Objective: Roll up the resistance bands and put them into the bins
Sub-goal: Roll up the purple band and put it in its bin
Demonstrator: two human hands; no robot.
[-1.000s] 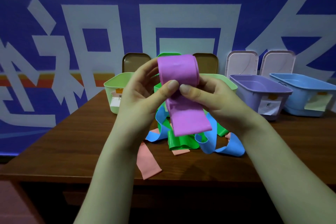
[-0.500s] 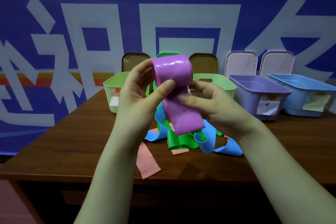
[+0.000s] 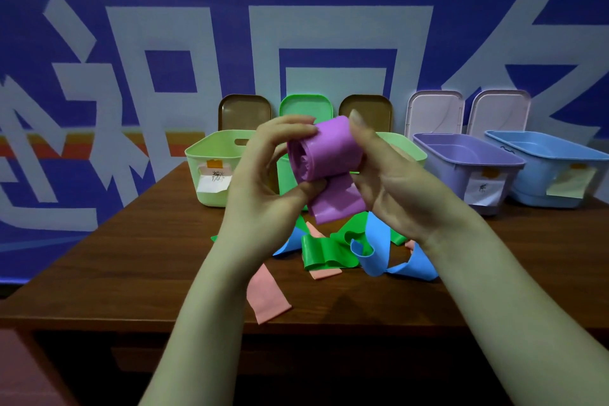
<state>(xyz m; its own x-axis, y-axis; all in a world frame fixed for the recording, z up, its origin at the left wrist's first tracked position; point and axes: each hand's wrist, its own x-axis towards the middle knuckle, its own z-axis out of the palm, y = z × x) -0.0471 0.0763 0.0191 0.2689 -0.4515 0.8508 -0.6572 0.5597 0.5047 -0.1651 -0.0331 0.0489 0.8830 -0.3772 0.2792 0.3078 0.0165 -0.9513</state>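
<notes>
Resistance bands [image 3: 326,250] lie heaped on a brown table [image 3: 131,257] before open bins [image 3: 454,181]. Above them, left hand [image 3: 260,188] and right hand [image 3: 395,184] pinch a purple band [image 3: 326,152], nearly rolled; it looks soft and springy, likely to unwind unless gripped across its loose tail [image 3: 339,204].

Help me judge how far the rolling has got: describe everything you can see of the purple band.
The purple band is a wide, smooth, glossy strip, rubbery by its look. Most of it is wound into a loose roll lying sideways, its layered end facing left; a short flat tail hangs below. It is held above the table. The left hand grips the left end, thumb underneath; the right hand holds the right side, fingers on top.
</notes>
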